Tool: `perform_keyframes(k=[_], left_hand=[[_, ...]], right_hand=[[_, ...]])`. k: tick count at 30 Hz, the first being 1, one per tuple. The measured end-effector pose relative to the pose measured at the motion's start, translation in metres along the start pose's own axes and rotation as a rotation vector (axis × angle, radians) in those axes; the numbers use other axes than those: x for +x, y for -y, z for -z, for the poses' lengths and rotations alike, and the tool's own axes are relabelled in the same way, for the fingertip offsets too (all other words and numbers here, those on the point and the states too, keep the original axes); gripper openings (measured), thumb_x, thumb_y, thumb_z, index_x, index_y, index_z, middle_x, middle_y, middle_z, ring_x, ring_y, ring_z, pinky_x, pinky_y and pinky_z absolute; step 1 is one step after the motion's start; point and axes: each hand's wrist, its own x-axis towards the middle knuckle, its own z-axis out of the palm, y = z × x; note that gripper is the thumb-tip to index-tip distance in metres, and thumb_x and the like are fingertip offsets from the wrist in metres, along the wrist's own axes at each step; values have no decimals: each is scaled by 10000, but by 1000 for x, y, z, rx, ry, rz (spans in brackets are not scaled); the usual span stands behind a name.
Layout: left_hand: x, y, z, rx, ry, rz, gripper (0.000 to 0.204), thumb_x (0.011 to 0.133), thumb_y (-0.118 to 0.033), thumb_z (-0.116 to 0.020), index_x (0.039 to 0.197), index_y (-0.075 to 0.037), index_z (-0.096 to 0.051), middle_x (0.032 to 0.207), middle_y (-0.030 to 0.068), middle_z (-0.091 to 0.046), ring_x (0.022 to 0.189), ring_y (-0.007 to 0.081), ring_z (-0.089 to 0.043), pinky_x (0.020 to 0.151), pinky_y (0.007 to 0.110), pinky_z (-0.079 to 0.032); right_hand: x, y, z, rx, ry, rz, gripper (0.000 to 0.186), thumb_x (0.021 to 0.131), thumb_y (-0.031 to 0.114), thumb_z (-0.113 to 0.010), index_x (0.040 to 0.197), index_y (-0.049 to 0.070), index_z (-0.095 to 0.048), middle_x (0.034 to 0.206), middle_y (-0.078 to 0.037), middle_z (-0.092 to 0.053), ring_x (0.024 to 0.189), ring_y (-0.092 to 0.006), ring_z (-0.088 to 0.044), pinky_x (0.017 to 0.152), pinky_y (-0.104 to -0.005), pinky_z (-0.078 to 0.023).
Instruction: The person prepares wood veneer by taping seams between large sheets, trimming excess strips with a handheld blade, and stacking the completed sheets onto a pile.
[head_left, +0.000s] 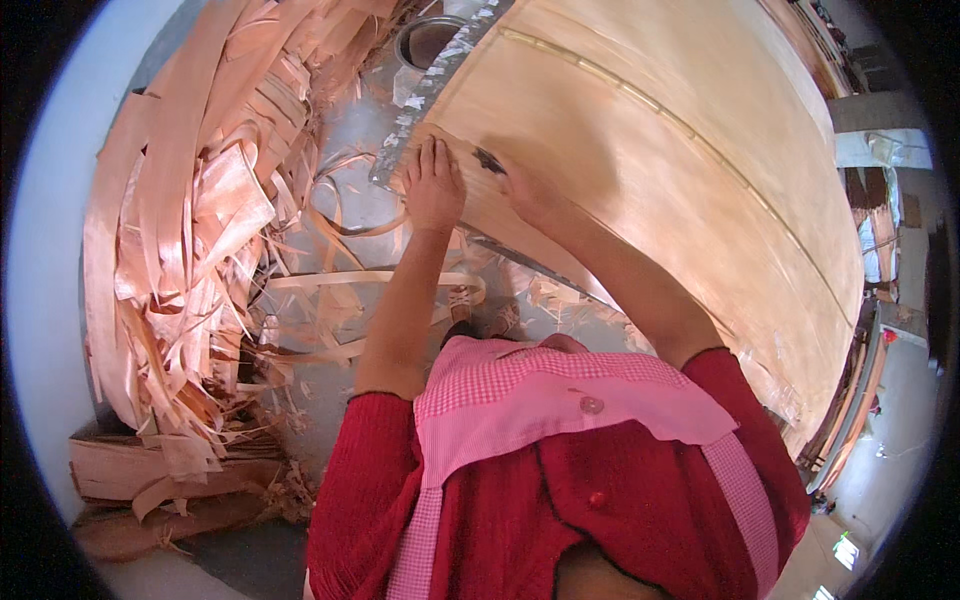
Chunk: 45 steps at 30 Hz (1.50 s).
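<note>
A broad stack of pale wood veneer sheets (pixel 700 230) covers the work surface in front of me. My left hand (pixel 435 190) lies flat on it near its left end, fingers stretched out and side by side. Just to the right, my right hand (pixel 530 192) is closed around a small dark tool (pixel 488 160), perhaps a cutter, whose exact kind I cannot make out. The tool is at the veneer's surface, close to the left fingertips. Farther back, a long thin yellowish strip (pixel 640 95) runs across the veneer.
A tall heap of veneer scraps (pixel 190 220) fills the left side. Loose curled offcuts (pixel 340 280) litter the grey floor by my shoes (pixel 460 300). A scuffed dark edge (pixel 425 105) borders the work surface, with a round container (pixel 430 42) beyond it.
</note>
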Motion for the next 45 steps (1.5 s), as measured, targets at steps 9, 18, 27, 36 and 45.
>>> perform_keyframes(k=[9, 18, 27, 36, 45], left_hand=[[-1, 11, 7, 123, -9, 60, 426, 791, -282, -485, 1177, -104, -455, 1276, 219, -334, 1172, 427, -287, 952, 533, -213], [0, 7, 14, 76, 58, 70, 472, 789, -253, -471, 1215, -63, -402, 1293, 195, -328, 1212, 390, -260, 982, 515, -184], [0, 7, -2, 113, 141, 70, 511, 812, -246, -435, 1231, 33, -345, 1305, 179, -325, 1248, 342, -231, 1021, 455, -155], [-7, 21, -20, 186, 165, -94, 604, 744, -339, -534, 1272, -122, -336, 1322, 243, -255, 1212, 449, -217, 962, 557, -195], [-1, 11, -7, 264, 215, -82, 687, 789, -479, -453, 1302, -57, -284, 1335, 275, -203, 1233, 465, -151, 971, 572, -144]], right_hand=[[90, 47, -28, -123, 276, -93, 297, 821, 158, -436, 1100, 75, -495, 932, -225, -566, 854, -384, -542, 740, -434, -425], [98, 58, -26, -117, 188, -44, 226, 829, 175, -384, 976, 33, -480, 858, -236, -579, 832, -390, -560, 708, -465, -437], [71, 30, -47, -453, 176, -34, 325, 821, 182, -416, 1125, 67, -433, 772, -208, -598, 700, -350, -597, 584, -451, -474], [45, 51, -27, -284, 112, -278, 350, 811, 254, -438, 1071, 19, -444, 870, -209, -586, 728, -361, -597, 655, -458, -477], [-34, 20, 10, -246, 109, -286, 344, 831, 251, -414, 1153, 135, -448, 971, -192, -577, 855, -346, -580, 735, -471, -456]])
